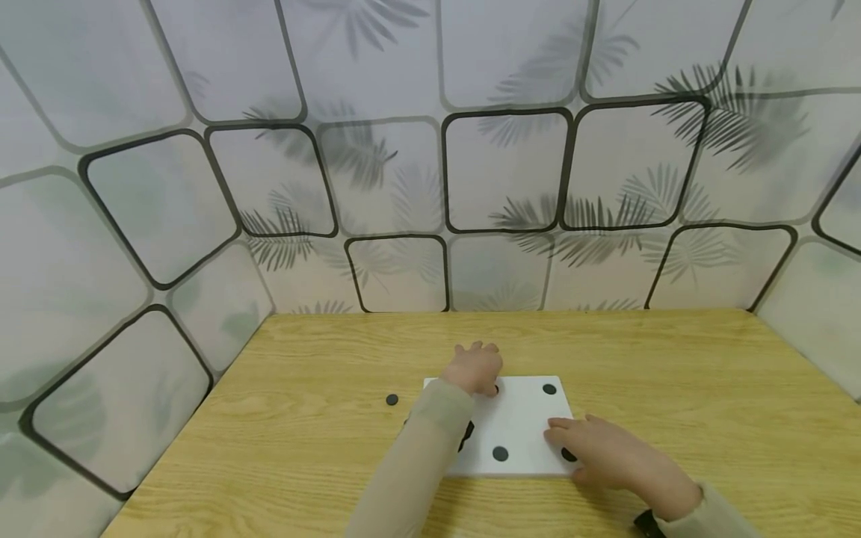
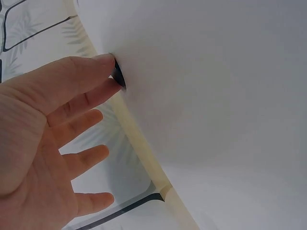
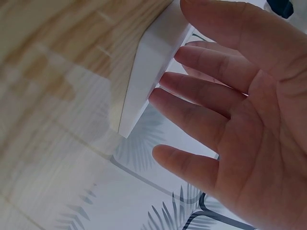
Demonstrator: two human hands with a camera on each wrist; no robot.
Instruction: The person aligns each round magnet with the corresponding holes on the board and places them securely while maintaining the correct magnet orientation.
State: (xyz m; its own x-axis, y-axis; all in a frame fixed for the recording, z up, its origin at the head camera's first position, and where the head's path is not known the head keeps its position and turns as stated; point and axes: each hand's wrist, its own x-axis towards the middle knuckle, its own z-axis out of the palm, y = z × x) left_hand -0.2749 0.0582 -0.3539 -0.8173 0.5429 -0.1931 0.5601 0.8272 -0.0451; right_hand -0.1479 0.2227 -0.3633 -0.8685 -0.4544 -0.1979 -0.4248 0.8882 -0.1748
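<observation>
A white rectangular board (image 1: 528, 422) lies on the wooden table. Between thumb and index finger, my left hand (image 1: 474, 368) pinches a small black disc (image 2: 118, 75) at the board's surface, near its far side; the other fingers are spread. My right hand (image 1: 615, 456) is at the board's right edge, its fingers extended and the fingertips right at the rim in the right wrist view. Black discs show on the board at the far right corner (image 1: 549, 389), at the front (image 1: 500, 453), and partly under the right hand. My left forearm hides the board's left part.
One loose black disc (image 1: 392, 400) lies on the table (image 1: 323, 373) left of the board. Pale walls (image 1: 397, 179) with leaf patterns and dark outlines rise behind and at both sides. A dark object (image 1: 649, 523) sits at the right wrist.
</observation>
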